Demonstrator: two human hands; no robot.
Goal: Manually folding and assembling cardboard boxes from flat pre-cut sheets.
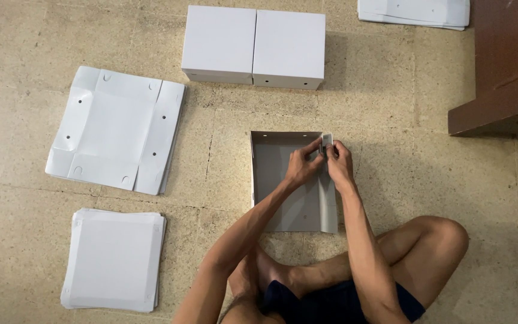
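From the head camera I saw my left hand (303,163) and right hand (338,162) side by side, both pinched shut on the upright corner flap (327,139) of a half-folded grey-white box (277,180) lying on the tiled floor (391,108). Just beyond my hands stood two finished white boxes (253,47). Well off to the left of my left hand lay a flat die-cut sheet (118,129) and, nearer me, a stack of square sheets (115,259).

White boxes (253,45); grey-lined tray (283,180)
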